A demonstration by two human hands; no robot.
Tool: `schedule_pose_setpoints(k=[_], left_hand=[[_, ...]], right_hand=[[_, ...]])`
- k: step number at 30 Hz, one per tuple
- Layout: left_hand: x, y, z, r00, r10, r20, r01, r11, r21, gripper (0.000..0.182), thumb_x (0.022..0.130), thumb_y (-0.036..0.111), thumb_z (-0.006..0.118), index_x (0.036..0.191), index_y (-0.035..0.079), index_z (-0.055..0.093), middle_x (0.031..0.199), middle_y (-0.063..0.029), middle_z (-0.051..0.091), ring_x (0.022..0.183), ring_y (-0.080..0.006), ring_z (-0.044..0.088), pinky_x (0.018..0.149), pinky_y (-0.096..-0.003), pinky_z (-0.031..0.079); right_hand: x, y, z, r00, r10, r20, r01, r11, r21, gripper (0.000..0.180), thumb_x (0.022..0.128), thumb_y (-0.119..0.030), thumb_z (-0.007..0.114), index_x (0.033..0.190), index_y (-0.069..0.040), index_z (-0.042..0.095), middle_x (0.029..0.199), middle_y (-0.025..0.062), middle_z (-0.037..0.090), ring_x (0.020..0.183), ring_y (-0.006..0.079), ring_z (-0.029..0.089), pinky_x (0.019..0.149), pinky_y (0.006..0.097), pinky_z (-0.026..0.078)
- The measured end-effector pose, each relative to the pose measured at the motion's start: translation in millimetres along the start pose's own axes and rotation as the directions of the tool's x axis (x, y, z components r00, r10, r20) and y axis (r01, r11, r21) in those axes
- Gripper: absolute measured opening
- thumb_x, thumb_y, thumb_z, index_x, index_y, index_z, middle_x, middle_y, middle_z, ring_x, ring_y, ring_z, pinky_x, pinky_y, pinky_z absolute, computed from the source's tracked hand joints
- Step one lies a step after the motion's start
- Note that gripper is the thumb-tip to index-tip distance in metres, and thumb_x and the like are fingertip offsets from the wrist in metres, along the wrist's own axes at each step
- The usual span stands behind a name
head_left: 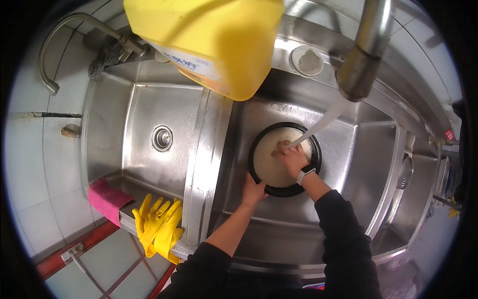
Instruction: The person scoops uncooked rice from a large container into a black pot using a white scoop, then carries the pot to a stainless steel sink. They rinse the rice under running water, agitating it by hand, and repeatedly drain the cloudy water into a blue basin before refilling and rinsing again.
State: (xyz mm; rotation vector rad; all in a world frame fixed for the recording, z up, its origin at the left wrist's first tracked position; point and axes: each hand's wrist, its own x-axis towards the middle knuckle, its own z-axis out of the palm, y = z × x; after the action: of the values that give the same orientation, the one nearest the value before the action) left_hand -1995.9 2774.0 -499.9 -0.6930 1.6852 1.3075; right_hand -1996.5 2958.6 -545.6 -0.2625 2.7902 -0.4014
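Observation:
A round black-rimmed pot (285,192) stands in the middle basin of a stainless steel sink. Cloudy whitish liquid (270,164) fills it, and what lies under the surface is hidden. My left hand (254,190) grips the near left side of the rim, thumb over the edge. Over the pot, my right hand (293,157) dips its fingers into the liquid, so the fingertips are partly hidden. A white-banded watch (305,173) sits on that wrist. From the metal faucet (360,71) a stream of water (323,121) runs down onto the right hand.
A large yellow plastic jug (209,33) looms at the top, in front of the divider's far end. Yellow rubber gloves (158,228) and a pink cloth (108,202) drape over the left basin's front edge. A round white dish (307,61) rests behind. A metal ladle (403,175) lies in the right basin.

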Motion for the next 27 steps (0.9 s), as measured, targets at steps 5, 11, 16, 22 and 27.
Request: schedule_pose_setpoints(k=[5, 11, 16, 22, 27], left_hand=[[3.0, -9.5, 2.0, 0.999, 0.044, 0.011, -0.044, 0.998, -0.039, 0.059, 0.085, 0.01, 0.056, 0.136, 0.01, 0.027, 0.116, -0.0163, 0.054, 0.081, -0.0217, 0.062, 0.054, -0.0299, 0.056], [-1.7, -6.3, 6.3, 0.999, 0.048, -0.008, -0.048, 0.998, -0.048, 0.053, 0.087, 0.006, 0.049, 0.135, 0.01, 0.027, 0.113, -0.0117, 0.053, 0.074, -0.0165, 0.059, 0.054, -0.0275, 0.053], [-2.0, -2.9, 2.9, 1.0, 0.015, 0.022, -0.015, 1.0, 0.004, 0.056, 0.087, 0.007, 0.048, 0.137, 0.011, 0.023, 0.118, -0.0121, 0.051, 0.077, -0.0173, 0.059, 0.055, -0.0275, 0.054], [0.9, -6.6, 3.3, 0.999, 0.017, 0.03, -0.016, 1.0, -0.024, 0.06, 0.087, 0.009, 0.05, 0.139, 0.012, 0.02, 0.126, -0.0129, 0.046, 0.09, -0.0217, 0.059, 0.058, -0.028, 0.056], [-0.5, -6.9, 4.9, 0.997, 0.078, 0.008, -0.078, 0.997, -0.013, 0.067, 0.084, 0.007, 0.05, 0.141, 0.009, 0.015, 0.119, -0.0218, 0.051, 0.088, -0.0313, 0.062, 0.06, -0.0359, 0.056]], right_hand=[[22.9, -1.2, 8.8, 0.954, 0.275, 0.12, -0.26, 0.957, -0.125, 0.032, 0.081, -0.011, 0.048, 0.109, -0.021, 0.059, 0.114, 0.0111, 0.055, 0.113, 0.0312, 0.049, 0.092, 0.0515, 0.036], [30.5, -8.5, 41.1, 0.633, 0.757, 0.162, -0.763, 0.575, 0.297, 0.034, 0.079, -0.022, 0.06, 0.112, -0.011, 0.055, 0.109, 0.0107, 0.059, 0.095, 0.0359, 0.058, 0.086, 0.0403, 0.046], [12.5, -38.8, 34.1, 0.805, 0.509, 0.304, -0.561, 0.82, 0.112, 0.035, 0.076, -0.023, 0.061, 0.109, -0.01, 0.059, 0.108, 0.0134, 0.059, 0.096, 0.0365, 0.059, 0.087, 0.0404, 0.046], [-6.4, -1.7, 23.0, 0.934, 0.343, 0.103, -0.357, 0.867, 0.348, 0.028, 0.078, -0.018, 0.053, 0.102, -0.008, 0.063, 0.094, 0.0185, 0.063, 0.091, 0.037, 0.06, 0.082, 0.0442, 0.048], [5.5, 43.0, 15.3, 0.752, 0.657, -0.054, -0.589, 0.707, 0.392, 0.026, 0.081, -0.018, 0.05, 0.095, -0.001, 0.064, 0.093, 0.0226, 0.062, 0.089, 0.0396, 0.059, 0.082, 0.0458, 0.047]])
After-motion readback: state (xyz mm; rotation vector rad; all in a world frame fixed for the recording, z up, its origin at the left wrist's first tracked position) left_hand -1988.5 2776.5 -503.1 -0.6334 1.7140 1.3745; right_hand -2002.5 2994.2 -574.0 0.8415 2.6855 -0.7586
